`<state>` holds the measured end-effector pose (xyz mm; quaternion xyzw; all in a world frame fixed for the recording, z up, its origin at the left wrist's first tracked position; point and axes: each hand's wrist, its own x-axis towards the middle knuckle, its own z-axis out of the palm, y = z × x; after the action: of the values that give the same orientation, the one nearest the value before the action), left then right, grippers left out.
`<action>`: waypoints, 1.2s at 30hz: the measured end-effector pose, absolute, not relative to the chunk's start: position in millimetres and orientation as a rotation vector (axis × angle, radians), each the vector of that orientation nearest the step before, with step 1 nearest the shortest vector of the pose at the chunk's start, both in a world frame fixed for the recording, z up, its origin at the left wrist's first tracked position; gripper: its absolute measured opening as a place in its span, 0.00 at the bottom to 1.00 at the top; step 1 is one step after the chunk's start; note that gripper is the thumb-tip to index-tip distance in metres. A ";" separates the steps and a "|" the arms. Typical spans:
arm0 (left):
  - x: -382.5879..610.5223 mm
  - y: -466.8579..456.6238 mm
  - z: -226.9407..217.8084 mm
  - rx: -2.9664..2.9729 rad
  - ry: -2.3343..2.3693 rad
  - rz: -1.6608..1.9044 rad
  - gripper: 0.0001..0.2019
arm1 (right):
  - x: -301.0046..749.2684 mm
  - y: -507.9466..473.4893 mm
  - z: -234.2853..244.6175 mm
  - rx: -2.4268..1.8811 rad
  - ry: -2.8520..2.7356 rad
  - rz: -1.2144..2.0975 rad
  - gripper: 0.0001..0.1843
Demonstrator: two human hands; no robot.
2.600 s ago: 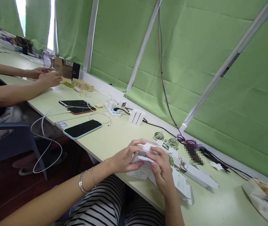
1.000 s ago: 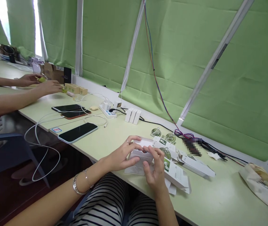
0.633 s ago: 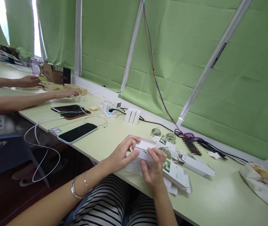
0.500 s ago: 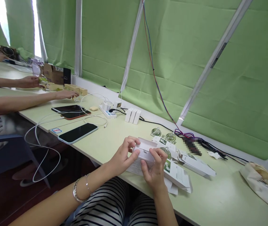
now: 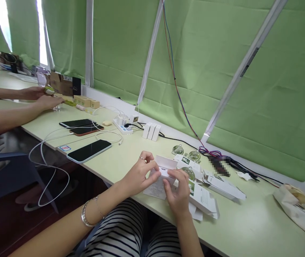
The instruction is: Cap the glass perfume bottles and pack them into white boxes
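Note:
A small white cardboard box (image 5: 156, 189) with fine print on its side stands at the table's near edge, its upper lid flap (image 5: 166, 162) raised. My left hand (image 5: 143, 173) is closed at the box's left top corner, thumb and fingertips on the edge. On the opposite side, my right hand (image 5: 178, 189) grips the box with the index finger on top and the thumb against the printed face. Flattened white cartons (image 5: 202, 201) with green pictures lie just right of my right hand. Behind them sit round clear glass-like pieces (image 5: 178, 150), one partly hidden by my right hand.
White boxes (image 5: 151, 131) stand by a power strip (image 5: 123, 126). Phones (image 5: 89, 151) and white cables lie to the left. A co-worker's hands (image 5: 46, 101) are busy at the far left. A cloth pouch (image 5: 289, 205) rests on the right.
My fingers have pushed the box's inner flaps lower, and its printed side shows more. The co-worker's nearer hand has drawn back left, beside their other hand.

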<state>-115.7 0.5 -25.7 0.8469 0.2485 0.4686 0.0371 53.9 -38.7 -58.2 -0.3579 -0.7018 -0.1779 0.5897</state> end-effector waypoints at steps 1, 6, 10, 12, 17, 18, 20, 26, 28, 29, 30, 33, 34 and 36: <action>-114.2 0.5 -27.7 2.613 0.729 1.496 0.04 | 54.4 -39.6 -56.7 -0.845 -1.672 -0.421 0.12; -110.5 3.9 -33.8 2.644 0.527 1.777 0.14 | 56.9 -41.2 -53.8 -0.855 -1.655 -0.389 0.09; -112.7 4.9 -30.0 2.750 0.537 1.662 0.06 | 56.8 -40.9 -53.5 -0.857 -1.662 -0.304 0.08; -113.1 3.4 -28.1 2.766 0.569 1.639 0.01 | 56.4 -41.5 -52.8 -0.866 -1.663 -0.279 0.07; -111.6 0.8 -28.9 2.679 0.624 1.660 0.01 | 57.4 -43.6 -52.3 -0.865 -1.643 -0.329 0.08; -111.3 1.3 -29.6 2.649 0.596 1.648 0.01 | 57.9 -44.0 -52.7 -0.865 -1.644 -0.336 0.08; -111.0 3.4 -31.3 2.591 0.502 1.631 0.03 | 59.0 -44.3 -53.9 -0.868 -1.654 -0.331 0.08; -108.3 9.5 -39.3 2.484 0.257 1.735 0.07 | 57.6 -42.5 -60.5 -0.771 -1.614 -0.280 0.11; -107.8 9.2 -39.8 2.413 0.278 1.739 0.09 | 56.6 -41.7 -61.6 -0.713 -1.544 -0.247 0.15; -108.0 8.7 -39.1 2.397 0.307 1.731 0.10 | 56.3 -41.5 -61.6 -0.709 -1.513 -0.242 0.16; -108.4 7.9 -37.8 2.404 0.329 1.723 0.11 | 56.4 -41.6 -61.1 -0.729 -1.499 -0.248 0.17; -110.4 5.9 -33.1 2.499 0.329 1.707 0.09 | 57.2 -43.0 -57.9 -0.844 -1.531 -0.331 0.14; -110.9 5.4 -32.0 2.530 0.314 1.704 0.08 | 57.5 -43.6 -56.7 -0.863 -1.541 -0.350 0.13; -111.2 4.9 -31.1 2.555 0.296 1.713 0.07 | 57.5 -44.3 -54.8 -0.861 -1.538 -0.364 0.12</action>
<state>-111.2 4.9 -31.1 0.8265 0.0957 0.5541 0.0258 57.5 -44.3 -54.8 -0.3747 -0.6695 -0.1583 0.6216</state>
